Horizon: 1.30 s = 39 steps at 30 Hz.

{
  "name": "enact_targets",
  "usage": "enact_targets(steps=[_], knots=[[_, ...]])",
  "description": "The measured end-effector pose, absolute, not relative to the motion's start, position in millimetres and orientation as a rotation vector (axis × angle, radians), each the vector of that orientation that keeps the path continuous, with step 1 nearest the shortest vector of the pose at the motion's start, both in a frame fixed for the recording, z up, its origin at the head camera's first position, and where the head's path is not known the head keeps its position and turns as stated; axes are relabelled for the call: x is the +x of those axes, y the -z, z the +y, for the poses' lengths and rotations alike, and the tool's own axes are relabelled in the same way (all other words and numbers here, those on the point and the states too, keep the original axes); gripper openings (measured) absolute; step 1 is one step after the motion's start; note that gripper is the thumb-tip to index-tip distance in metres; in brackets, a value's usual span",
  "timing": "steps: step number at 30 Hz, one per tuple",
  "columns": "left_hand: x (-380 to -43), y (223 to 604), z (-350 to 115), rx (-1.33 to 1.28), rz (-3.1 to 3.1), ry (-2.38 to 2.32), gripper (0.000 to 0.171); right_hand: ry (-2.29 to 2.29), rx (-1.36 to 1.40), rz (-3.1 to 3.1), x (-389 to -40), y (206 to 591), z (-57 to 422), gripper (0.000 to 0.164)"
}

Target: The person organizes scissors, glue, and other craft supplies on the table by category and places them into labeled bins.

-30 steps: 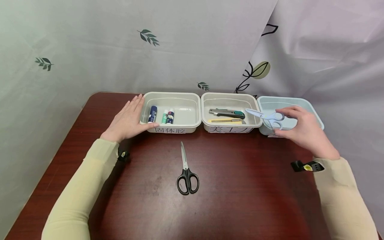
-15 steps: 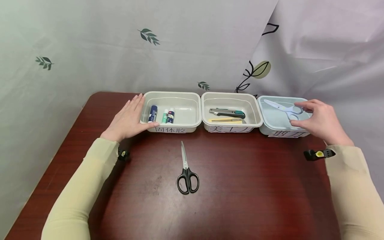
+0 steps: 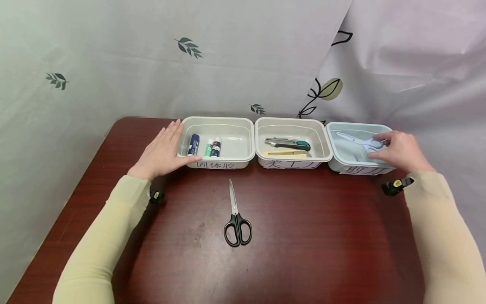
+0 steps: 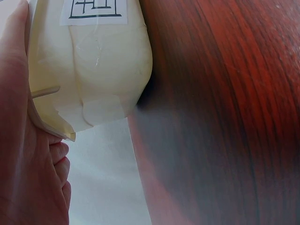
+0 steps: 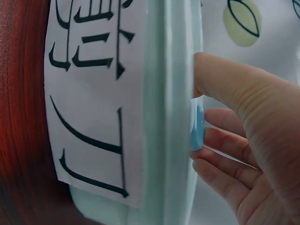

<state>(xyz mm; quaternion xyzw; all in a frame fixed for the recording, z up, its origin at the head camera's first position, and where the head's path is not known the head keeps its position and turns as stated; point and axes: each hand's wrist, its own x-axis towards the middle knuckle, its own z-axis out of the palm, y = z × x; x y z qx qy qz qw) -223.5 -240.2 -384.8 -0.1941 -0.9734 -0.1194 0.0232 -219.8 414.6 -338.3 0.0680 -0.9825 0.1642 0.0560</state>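
Note:
In the head view my right hand (image 3: 402, 151) reaches into the light blue bin (image 3: 343, 161) at the right. Thumb and fingers pinch the handles of pale blue scissors (image 3: 356, 140), whose blades point to the far left inside it. Only a bit of the blue handle (image 5: 199, 126) shows past the bin's rim in the right wrist view. My left hand (image 3: 161, 150) rests with straight fingers on the left end of a cream bin (image 3: 237, 159), thumb along its front rim. Black-handled scissors (image 3: 236, 214) lie on the table, blades pointing away.
Glue sticks (image 3: 193, 145) lie in the left cream bin. The middle cream bin (image 3: 294, 159) holds a black and green utility knife (image 3: 288, 144) and a yellow one (image 3: 286, 153). All three bins stand in a row along the back of the dark red table (image 3: 296, 236), before a grey curtain (image 3: 228, 63).
My right hand has carried the pale blue scissors rightward from beside the middle bin to over the light blue bin, then lowered them into it. The left hand has stayed put.

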Motion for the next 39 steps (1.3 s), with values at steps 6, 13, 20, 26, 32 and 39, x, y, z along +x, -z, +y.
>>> enact_targets(steps=[6,13,20,26,32,39], knots=[[-223,385,-240,-0.602,-3.011,0.363,0.119,-0.503,0.179,-3.024,-224,350,418,0.059],[-222,387,-240,-0.598,-3.016,0.369,0.119,-0.506,0.170,-3.094,-224,353,418,0.063],[-222,387,-239,-0.598,-3.014,0.357,0.119,-0.530,0.145,-3.104,-222,352,419,0.069],[-223,387,-239,-0.599,-3.015,0.346,0.119,-0.588,0.120,-2.992,-219,344,417,0.073],[-222,385,-239,-0.599,-3.015,0.348,0.119,-0.662,0.045,-2.880,-213,323,400,0.072],[-223,384,-239,-0.599,-3.014,0.350,0.119,-0.678,0.028,-2.795,-208,303,383,0.069]])
